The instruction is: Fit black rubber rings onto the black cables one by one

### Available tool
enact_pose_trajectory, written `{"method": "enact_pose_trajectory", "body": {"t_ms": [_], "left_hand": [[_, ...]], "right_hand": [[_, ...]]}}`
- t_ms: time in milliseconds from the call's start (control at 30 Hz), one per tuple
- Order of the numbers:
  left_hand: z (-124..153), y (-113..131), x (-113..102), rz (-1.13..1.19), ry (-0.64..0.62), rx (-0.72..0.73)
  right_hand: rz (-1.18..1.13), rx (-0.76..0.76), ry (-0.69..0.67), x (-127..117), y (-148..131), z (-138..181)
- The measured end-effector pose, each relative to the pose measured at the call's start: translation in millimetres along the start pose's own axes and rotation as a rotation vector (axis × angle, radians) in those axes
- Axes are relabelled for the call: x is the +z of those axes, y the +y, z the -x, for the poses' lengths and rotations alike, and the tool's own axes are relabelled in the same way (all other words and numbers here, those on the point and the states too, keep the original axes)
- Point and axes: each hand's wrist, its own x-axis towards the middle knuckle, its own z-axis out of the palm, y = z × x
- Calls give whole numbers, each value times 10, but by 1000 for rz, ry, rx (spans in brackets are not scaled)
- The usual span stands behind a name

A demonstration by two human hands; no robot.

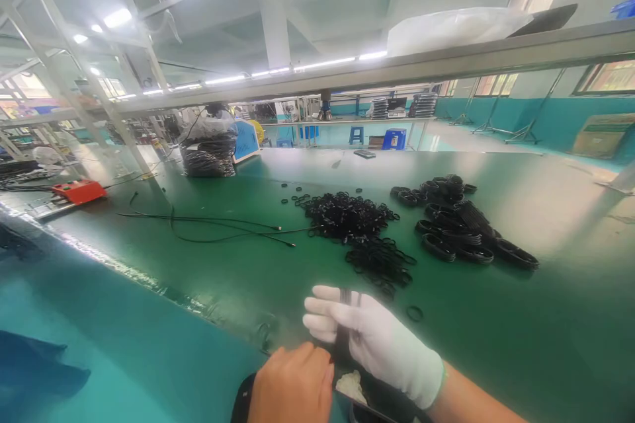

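Observation:
My right hand (370, 334), in a white glove, is over the near edge of the green table. Dark bands (342, 338) cross its fingers and hang down past the palm, held by the hand. Close to its left is my bare left hand (292, 383), fingers curled and closed; what they grip, if anything, is hidden. Beyond the glove spreads a heap of small black rings (347, 215), with a looser clump (381, 261) nearer me. One single ring (414, 312) lies just beyond the gloved wrist.
Bundled black cable coils (454, 225) are piled on the right. Several loose black cables (223, 232) stretch across the left. A red box-shaped device (79, 192) sits far left, a wrapped black stack (208, 152) at the back. A shelf beam (347, 82) spans above the table (238, 284).

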Motion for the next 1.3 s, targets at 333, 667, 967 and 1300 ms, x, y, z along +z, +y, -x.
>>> {"method": "enact_pose_trajectory", "body": {"t_ms": [333, 667, 967, 1300], "left_hand": [[-548, -469, -528, 361, -298, 359], [-656, -467, -532, 630, -372, 243], [-595, -402, -333, 1069, -451, -194], [-330, -279, -352, 1096, -351, -261]], "right_hand": [[-9, 475, -454, 11, 132, 6], [5, 466, -409, -118, 202, -18], [-2, 321, -444, -82, 115, -9], [121, 262, -451, -51, 165, -57]]}}
